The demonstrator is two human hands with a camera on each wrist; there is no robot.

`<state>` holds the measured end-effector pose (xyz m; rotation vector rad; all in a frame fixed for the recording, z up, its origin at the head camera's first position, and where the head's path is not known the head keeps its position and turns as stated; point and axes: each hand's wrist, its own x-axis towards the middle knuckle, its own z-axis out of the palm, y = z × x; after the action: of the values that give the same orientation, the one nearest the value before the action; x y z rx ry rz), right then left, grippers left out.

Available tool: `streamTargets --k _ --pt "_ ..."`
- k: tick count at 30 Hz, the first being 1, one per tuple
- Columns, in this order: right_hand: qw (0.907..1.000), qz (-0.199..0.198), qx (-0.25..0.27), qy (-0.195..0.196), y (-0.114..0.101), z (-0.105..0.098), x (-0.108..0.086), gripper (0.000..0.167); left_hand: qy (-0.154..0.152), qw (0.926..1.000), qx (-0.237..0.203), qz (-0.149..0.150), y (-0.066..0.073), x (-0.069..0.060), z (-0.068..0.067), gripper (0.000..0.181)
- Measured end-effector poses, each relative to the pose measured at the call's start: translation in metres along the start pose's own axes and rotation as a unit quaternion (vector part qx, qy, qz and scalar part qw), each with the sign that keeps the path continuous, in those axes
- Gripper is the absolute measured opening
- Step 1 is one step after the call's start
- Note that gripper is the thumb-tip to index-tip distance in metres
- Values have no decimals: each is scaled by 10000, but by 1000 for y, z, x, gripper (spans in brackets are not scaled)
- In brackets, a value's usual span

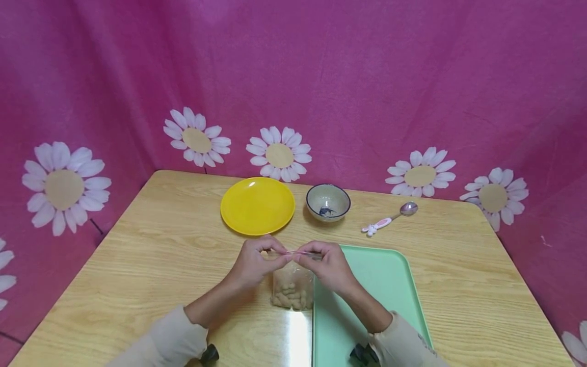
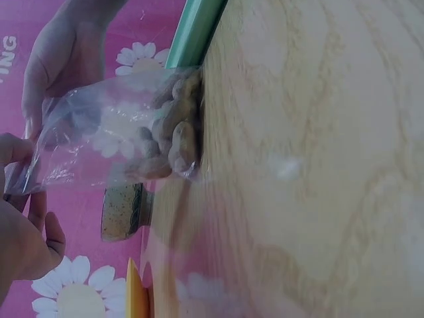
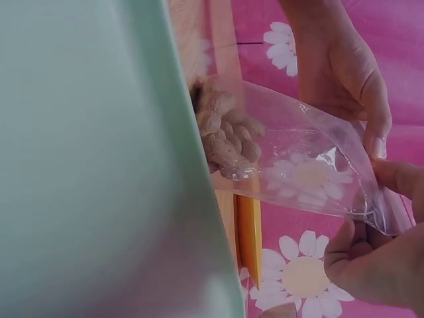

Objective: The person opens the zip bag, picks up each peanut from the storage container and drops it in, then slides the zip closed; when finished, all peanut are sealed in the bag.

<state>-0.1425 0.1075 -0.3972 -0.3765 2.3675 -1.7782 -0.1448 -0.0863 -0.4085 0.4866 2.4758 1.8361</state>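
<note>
A clear plastic bag (image 1: 293, 280) stands upright on the table, its bottom filled with unshelled peanuts (image 3: 228, 136). My left hand (image 1: 257, 260) pinches the bag's top edge between thumb and fingers. Close beside it, my right hand (image 1: 327, 265) pinches the same edge, the two thumbs nearly meeting. In the left wrist view the bag (image 2: 112, 132) stretches from the fingers down to the peanuts (image 2: 175, 129) at the tabletop. Whether the bag's mouth is sealed cannot be told.
A light green tray (image 1: 378, 295) lies under and beside the right forearm. Toward the back are a yellow plate (image 1: 258, 206), a bowl with a blue rim (image 1: 328, 203) and a spoon with a rabbit handle (image 1: 390, 219). A pink flowered curtain (image 1: 293, 76) surrounds the wooden table (image 1: 151, 244).
</note>
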Motion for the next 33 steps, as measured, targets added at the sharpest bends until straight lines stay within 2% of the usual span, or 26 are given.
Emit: streamTargets --k 5,9,13,19,21,26,29,33 --pt "9994 181 -277 -58 -2 -3 1 16 -91 9993 343 -72 0 0 -6 7" --pt "9988 240 -406 93 -3 -10 -1 15 -234 9981 561 -141 0 0 -11 10" --pt "9988 105 -464 137 1 -20 -4 14 -382 9964 712 -238 1 0 -18 12" --pt "9958 -73 -906 -124 4 -34 -8 14 -692 9927 967 -220 1 1 -30 11" --pt "9946 -61 -1035 -21 3 -35 -8 12 -665 9925 1016 -158 1 1 -33 12" --pt "9917 65 -1227 386 -4 -39 -8 11 -161 9943 1027 -215 5 -2 -33 13" --pt "9918 22 -1263 182 -8 -42 -10 11 -18 9953 940 -238 8 -5 -33 13" --pt "9920 -161 -1223 -252 -12 -45 -13 12 -239 9972 690 -169 13 -11 -36 10"
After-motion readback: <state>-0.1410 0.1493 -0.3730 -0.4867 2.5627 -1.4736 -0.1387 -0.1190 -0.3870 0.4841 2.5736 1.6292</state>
